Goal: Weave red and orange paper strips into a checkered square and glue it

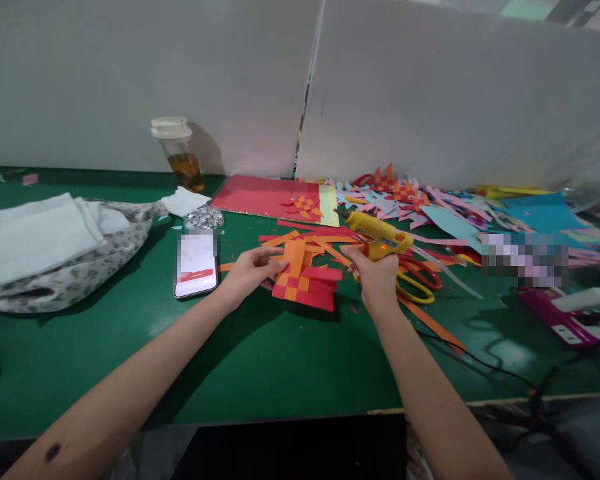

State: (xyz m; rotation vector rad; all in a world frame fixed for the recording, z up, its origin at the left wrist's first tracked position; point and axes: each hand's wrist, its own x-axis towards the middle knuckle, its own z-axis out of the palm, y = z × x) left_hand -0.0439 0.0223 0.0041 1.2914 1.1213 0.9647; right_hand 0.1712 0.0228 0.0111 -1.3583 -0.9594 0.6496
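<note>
My left hand (256, 270) pinches the left side of a woven paper piece (300, 287), made of red and orange strips crossed in a checker pattern. Some of its strip ends stick out loose at the top and right. In my right hand (375, 277) is a yellow hot glue gun (373, 228), gripped by its handle, with a small orange light on and the nozzle pointing up and left. A clear glue stick (447, 272) trails from its back. Scissors (415, 288) with yellow and red handles lie just right of my right hand.
A phone (196, 263) lies left of my left hand. Behind are a lidded cup of brown drink (183, 160), red paper sheets (257, 197) and a pile of paper scraps (380, 200). A patterned cloth bag (95, 267) is at left, a purple power strip (565, 320) at right.
</note>
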